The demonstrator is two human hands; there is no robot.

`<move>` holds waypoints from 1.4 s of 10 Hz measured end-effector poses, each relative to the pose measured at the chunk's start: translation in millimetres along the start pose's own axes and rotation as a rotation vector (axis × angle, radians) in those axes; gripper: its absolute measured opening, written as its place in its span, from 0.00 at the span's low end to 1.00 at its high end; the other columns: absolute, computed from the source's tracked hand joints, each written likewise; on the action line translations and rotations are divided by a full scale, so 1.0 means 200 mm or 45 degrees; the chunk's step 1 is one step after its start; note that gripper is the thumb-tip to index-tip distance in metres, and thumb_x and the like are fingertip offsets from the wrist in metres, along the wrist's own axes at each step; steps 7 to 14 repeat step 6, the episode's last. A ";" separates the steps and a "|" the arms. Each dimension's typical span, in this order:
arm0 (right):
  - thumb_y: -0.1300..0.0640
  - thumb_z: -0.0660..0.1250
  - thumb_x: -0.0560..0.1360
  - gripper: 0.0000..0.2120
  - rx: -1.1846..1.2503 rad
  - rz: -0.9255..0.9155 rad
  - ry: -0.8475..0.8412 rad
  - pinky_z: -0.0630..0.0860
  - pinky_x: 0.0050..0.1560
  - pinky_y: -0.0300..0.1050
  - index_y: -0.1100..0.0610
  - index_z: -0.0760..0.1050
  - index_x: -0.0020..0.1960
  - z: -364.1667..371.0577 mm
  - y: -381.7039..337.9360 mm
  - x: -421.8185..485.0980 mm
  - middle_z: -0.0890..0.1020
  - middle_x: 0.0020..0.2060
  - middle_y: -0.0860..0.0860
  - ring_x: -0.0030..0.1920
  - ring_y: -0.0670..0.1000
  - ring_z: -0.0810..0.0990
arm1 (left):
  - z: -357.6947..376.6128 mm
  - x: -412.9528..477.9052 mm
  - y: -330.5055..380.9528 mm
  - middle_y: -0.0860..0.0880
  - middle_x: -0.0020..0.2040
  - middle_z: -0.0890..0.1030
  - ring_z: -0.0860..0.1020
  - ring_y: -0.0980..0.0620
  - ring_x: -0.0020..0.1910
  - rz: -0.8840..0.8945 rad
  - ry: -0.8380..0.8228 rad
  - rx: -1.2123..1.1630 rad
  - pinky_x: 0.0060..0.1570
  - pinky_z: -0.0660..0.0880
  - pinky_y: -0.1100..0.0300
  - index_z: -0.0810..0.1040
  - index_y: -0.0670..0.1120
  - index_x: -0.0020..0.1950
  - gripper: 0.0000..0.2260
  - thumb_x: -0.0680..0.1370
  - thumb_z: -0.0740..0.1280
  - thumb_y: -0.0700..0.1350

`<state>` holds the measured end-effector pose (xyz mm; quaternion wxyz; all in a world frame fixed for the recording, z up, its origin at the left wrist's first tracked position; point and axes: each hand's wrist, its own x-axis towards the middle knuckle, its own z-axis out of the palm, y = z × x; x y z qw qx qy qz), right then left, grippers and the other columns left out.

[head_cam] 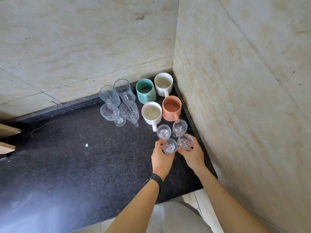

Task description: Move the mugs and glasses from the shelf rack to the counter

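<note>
On the dark counter (75, 165), in the corner, stand several mugs: a green mug (145, 90), a white mug (163, 84), an orange mug (171, 107) and a second white mug (151, 113). Left of them stand several clear glasses, among them a tall tumbler (123, 89) and a stemmed glass (110, 112). Two small clear glasses (164, 132) (179, 127) stand just in front of the mugs. My left hand (161, 158) grips a small glass (170, 146); my right hand (192, 155) grips another small glass (184, 142). Both sit at counter level.
Marble walls (235, 81) close the corner behind and to the right. The counter's front edge (185, 193) runs near my body. A cardboard piece (8, 132) pokes in at the far left. A small white speck (86, 145) lies on the counter. No shelf rack shows.
</note>
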<state>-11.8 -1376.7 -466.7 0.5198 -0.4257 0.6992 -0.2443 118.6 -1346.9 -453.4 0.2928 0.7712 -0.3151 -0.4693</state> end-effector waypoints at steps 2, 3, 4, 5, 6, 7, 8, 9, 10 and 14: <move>0.60 0.76 0.73 0.29 -0.051 -0.007 -0.007 0.75 0.58 0.43 0.47 0.71 0.70 0.00 -0.02 0.01 0.78 0.59 0.43 0.57 0.47 0.78 | -0.02 0.01 0.00 0.59 0.49 0.77 0.78 0.55 0.50 0.000 -0.036 0.050 0.49 0.74 0.62 0.72 0.56 0.62 0.22 0.72 0.75 0.42; 0.62 0.74 0.73 0.28 -0.074 -0.025 -0.017 0.74 0.50 0.36 0.47 0.71 0.69 -0.01 -0.01 0.02 0.79 0.57 0.43 0.57 0.48 0.80 | -0.02 0.01 0.00 0.59 0.48 0.77 0.78 0.54 0.52 0.002 -0.044 0.069 0.53 0.77 0.57 0.72 0.56 0.62 0.22 0.72 0.74 0.42; 0.62 0.74 0.72 0.30 -0.076 -0.011 -0.014 0.75 0.52 0.39 0.47 0.69 0.70 -0.01 -0.01 0.01 0.79 0.58 0.44 0.59 0.49 0.80 | -0.03 0.01 0.01 0.60 0.48 0.77 0.79 0.53 0.53 -0.003 -0.056 0.072 0.55 0.78 0.54 0.71 0.57 0.61 0.23 0.71 0.74 0.41; 0.64 0.77 0.70 0.42 -0.061 0.038 -0.041 0.75 0.62 0.49 0.48 0.61 0.78 -0.03 0.00 0.02 0.76 0.62 0.44 0.61 0.49 0.77 | -0.04 0.01 0.01 0.57 0.51 0.78 0.78 0.52 0.54 -0.001 -0.130 0.066 0.56 0.77 0.55 0.70 0.54 0.65 0.28 0.69 0.75 0.38; 0.67 0.76 0.71 0.44 0.056 0.174 -0.017 0.75 0.58 0.47 0.52 0.58 0.79 -0.05 -0.02 -0.03 0.78 0.63 0.49 0.61 0.52 0.80 | -0.05 0.00 -0.01 0.52 0.56 0.78 0.78 0.49 0.57 -0.012 -0.166 0.141 0.58 0.78 0.52 0.69 0.50 0.68 0.31 0.68 0.76 0.38; 0.67 0.76 0.71 0.44 0.056 0.174 -0.017 0.75 0.58 0.47 0.52 0.58 0.79 -0.05 -0.02 -0.03 0.78 0.63 0.49 0.61 0.52 0.80 | -0.05 0.00 -0.01 0.52 0.56 0.78 0.78 0.49 0.57 -0.012 -0.166 0.141 0.58 0.78 0.52 0.69 0.50 0.68 0.31 0.68 0.76 0.38; 0.67 0.76 0.71 0.44 0.056 0.174 -0.017 0.75 0.58 0.47 0.52 0.58 0.79 -0.05 -0.02 -0.03 0.78 0.63 0.49 0.61 0.52 0.80 | -0.05 0.00 -0.01 0.52 0.56 0.78 0.78 0.49 0.57 -0.012 -0.166 0.141 0.58 0.78 0.52 0.69 0.50 0.68 0.31 0.68 0.76 0.38; 0.67 0.76 0.71 0.44 0.056 0.174 -0.017 0.75 0.58 0.47 0.52 0.58 0.79 -0.05 -0.02 -0.03 0.78 0.63 0.49 0.61 0.52 0.80 | -0.05 0.00 -0.01 0.52 0.56 0.78 0.78 0.49 0.57 -0.012 -0.166 0.141 0.58 0.78 0.52 0.69 0.50 0.68 0.31 0.68 0.76 0.38; 0.67 0.76 0.71 0.44 0.056 0.174 -0.017 0.75 0.58 0.47 0.52 0.58 0.79 -0.05 -0.02 -0.03 0.78 0.63 0.49 0.61 0.52 0.80 | -0.05 0.00 -0.01 0.52 0.56 0.78 0.78 0.49 0.57 -0.012 -0.166 0.141 0.58 0.78 0.52 0.69 0.50 0.68 0.31 0.68 0.76 0.38; 0.67 0.76 0.71 0.44 0.056 0.174 -0.017 0.75 0.58 0.47 0.52 0.58 0.79 -0.05 -0.02 -0.03 0.78 0.63 0.49 0.61 0.52 0.80 | -0.05 0.00 -0.01 0.52 0.56 0.78 0.78 0.49 0.57 -0.012 -0.166 0.141 0.58 0.78 0.52 0.69 0.50 0.68 0.31 0.68 0.76 0.38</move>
